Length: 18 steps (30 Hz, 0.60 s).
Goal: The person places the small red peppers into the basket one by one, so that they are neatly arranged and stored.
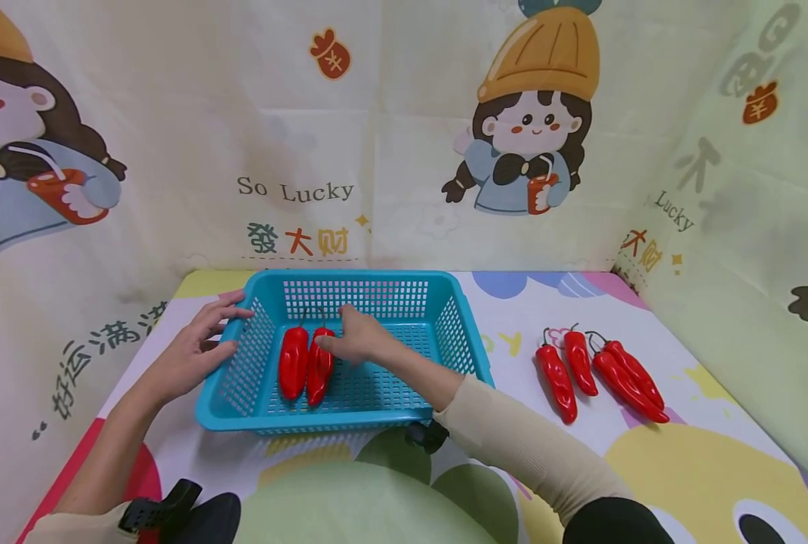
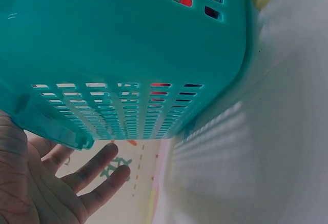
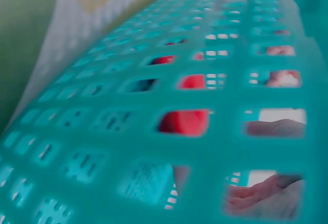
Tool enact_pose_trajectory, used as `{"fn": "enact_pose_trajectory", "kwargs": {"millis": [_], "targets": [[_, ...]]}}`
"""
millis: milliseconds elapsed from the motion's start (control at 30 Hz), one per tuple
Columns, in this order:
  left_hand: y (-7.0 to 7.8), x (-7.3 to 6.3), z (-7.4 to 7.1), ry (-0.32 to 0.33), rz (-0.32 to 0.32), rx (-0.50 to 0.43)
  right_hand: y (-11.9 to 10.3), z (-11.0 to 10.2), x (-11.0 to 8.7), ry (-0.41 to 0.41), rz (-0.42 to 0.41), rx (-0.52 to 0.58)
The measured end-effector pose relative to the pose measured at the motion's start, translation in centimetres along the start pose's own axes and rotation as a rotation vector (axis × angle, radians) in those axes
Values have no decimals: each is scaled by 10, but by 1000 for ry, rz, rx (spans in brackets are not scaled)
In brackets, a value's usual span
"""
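Observation:
A blue plastic basket (image 1: 363, 417) with slotted sides stands on the table. In it, two red chili peppers lie side by side toward the left: the left pepper (image 1: 293, 364) and the right pepper (image 1: 319, 375). My left hand (image 1: 196, 347) is at the basket's left rim, fingertips touching it; the left wrist view shows its fingers (image 2: 106, 152) spread and fairly straight. My right hand (image 1: 359, 338) reaches inside over the front side, thumb overlapping the right pepper's upper part, forefinger extended. In the right wrist view the basket's slotted wall (image 3: 220, 147) partly hides that hand.
To the right of the basket several more red chili peppers (image 1: 556, 381) lie in a loose group on the patterned tablecloth (image 1: 513, 468). A cream printed cloth (image 1: 404, 151) rises behind the table and along both sides.

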<state>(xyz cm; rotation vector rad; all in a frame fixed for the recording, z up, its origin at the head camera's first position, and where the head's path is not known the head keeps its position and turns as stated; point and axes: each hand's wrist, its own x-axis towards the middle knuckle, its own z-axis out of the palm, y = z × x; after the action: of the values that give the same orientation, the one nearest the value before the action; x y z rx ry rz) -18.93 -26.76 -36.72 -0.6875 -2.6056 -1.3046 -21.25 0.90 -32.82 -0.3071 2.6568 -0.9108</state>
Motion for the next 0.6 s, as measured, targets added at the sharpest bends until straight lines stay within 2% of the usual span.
{"fn": "enact_pose_trajectory", "kwargs": {"millis": [133, 433, 600], "targets": [[1, 1, 1, 2, 2, -2, -4, -8, -4, 42, -62, -3], [0, 1, 1, 8, -3, -5, -12, -20, -15, 91, -124, 19], [1, 0, 1, 9, -5, 0, -12, -27, -26, 121, -153, 83]]}}
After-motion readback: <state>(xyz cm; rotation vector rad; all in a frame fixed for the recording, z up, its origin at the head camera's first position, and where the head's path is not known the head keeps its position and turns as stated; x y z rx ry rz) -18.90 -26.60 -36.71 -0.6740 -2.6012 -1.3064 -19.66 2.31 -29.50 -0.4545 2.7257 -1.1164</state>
